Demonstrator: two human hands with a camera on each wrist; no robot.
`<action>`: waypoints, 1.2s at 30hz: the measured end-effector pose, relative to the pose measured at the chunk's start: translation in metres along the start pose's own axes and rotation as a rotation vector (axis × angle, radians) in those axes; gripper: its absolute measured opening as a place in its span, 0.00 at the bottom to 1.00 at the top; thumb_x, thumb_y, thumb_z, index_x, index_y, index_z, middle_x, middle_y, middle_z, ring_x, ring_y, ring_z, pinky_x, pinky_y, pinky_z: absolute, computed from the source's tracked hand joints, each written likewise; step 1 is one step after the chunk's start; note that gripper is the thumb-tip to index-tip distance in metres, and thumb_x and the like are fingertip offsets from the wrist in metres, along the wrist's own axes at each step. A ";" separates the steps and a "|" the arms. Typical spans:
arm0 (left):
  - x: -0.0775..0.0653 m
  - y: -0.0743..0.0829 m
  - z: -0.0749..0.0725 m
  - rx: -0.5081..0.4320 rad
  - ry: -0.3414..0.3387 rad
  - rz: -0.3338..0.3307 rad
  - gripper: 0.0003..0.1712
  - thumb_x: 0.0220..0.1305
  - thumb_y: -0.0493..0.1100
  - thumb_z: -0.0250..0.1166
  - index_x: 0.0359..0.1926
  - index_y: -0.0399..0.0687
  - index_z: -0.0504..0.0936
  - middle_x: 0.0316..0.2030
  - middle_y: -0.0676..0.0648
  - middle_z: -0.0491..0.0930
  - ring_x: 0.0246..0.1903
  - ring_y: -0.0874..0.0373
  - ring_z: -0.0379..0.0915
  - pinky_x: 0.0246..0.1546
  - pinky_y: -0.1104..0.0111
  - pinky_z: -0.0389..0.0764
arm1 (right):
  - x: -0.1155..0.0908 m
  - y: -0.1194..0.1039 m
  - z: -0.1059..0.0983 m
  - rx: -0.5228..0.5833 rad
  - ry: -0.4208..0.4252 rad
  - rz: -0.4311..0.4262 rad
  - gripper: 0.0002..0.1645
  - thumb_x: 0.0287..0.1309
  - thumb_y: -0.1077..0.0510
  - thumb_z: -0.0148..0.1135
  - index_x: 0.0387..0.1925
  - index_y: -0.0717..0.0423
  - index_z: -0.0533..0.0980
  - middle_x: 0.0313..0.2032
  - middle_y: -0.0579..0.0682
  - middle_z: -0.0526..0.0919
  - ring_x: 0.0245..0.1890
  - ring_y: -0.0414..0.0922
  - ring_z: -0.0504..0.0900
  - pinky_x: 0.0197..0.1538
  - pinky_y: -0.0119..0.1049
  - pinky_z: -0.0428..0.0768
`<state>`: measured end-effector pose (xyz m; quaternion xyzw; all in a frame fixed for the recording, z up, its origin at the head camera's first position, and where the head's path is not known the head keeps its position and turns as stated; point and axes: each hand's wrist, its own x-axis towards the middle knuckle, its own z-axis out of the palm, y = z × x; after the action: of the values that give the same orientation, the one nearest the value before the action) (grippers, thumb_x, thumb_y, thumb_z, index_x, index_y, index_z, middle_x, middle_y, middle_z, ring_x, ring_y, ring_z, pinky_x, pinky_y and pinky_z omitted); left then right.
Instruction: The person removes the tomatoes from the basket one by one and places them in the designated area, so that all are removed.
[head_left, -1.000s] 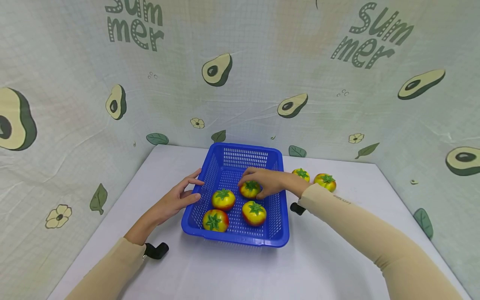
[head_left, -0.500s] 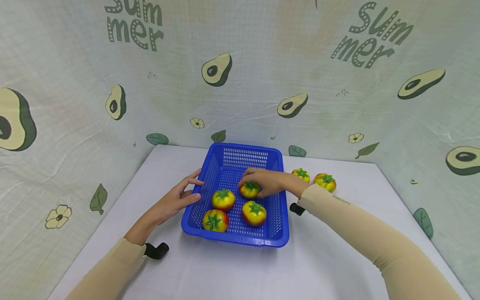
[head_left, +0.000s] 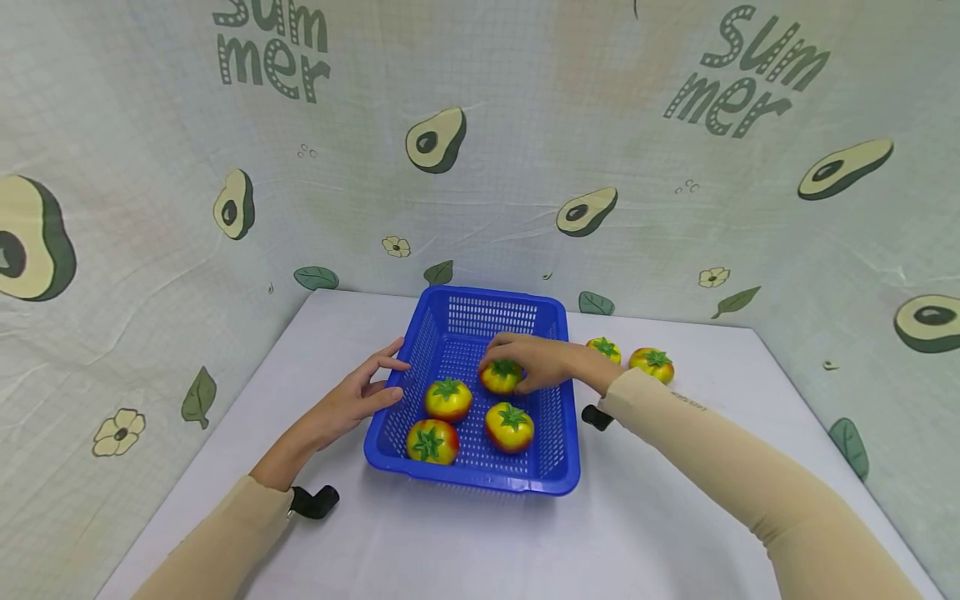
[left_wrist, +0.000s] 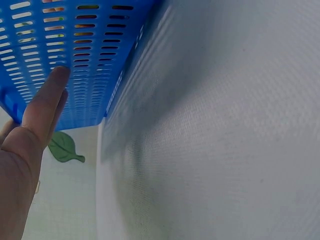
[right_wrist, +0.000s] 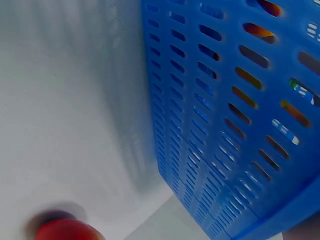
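A blue plastic basket (head_left: 472, 479) with slotted walls holds several yellow-and-red tomatoes with green leafy tops. My right hand (head_left: 532, 361) reaches over its right side and grips one tomato (head_left: 501, 379), thumb and fingers round it. Nearer the front lie a left tomato (head_left: 448, 400), a front-left tomato (head_left: 432, 442) and a front-right tomato (head_left: 509, 427). My left hand (head_left: 345, 408) rests at the basket's left rim, fingers fairly straight. In the left wrist view its fingers (left_wrist: 47, 102) lie against the slotted outer wall. The right wrist view shows the basket's right wall (right_wrist: 200, 115), hiding the hand.
Two more tomatoes lie on the white table (head_left: 450, 550) right of the basket: a back tomato (head_left: 604, 348), partly behind the right forearm, and a right tomato (head_left: 652, 364). A printed cloth (head_left: 510, 167) with avocados rises behind and at both sides.
Almost nothing differs. The whole head view has shifted very slightly; both hands, the basket and the tomatoes keep their places.
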<state>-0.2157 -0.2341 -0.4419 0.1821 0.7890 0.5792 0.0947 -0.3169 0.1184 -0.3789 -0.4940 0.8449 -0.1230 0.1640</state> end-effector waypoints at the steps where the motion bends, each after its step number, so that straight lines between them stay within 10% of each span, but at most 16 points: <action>1: 0.000 0.000 0.000 0.002 0.001 0.000 0.24 0.79 0.46 0.62 0.71 0.50 0.71 0.87 0.54 0.40 0.73 0.30 0.66 0.69 0.41 0.74 | -0.001 -0.001 -0.001 -0.003 0.007 -0.003 0.33 0.64 0.64 0.73 0.69 0.48 0.77 0.69 0.52 0.72 0.70 0.52 0.71 0.75 0.51 0.72; 36: 0.001 0.001 0.000 0.016 0.003 -0.012 0.25 0.79 0.46 0.62 0.71 0.50 0.71 0.87 0.53 0.39 0.74 0.29 0.64 0.69 0.39 0.72 | -0.089 0.015 -0.079 0.055 0.236 0.109 0.38 0.61 0.66 0.75 0.71 0.50 0.76 0.70 0.56 0.73 0.68 0.58 0.74 0.57 0.54 0.87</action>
<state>-0.2161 -0.2338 -0.4409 0.1773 0.7948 0.5725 0.0953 -0.3198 0.2077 -0.2980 -0.4249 0.8802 -0.1942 0.0835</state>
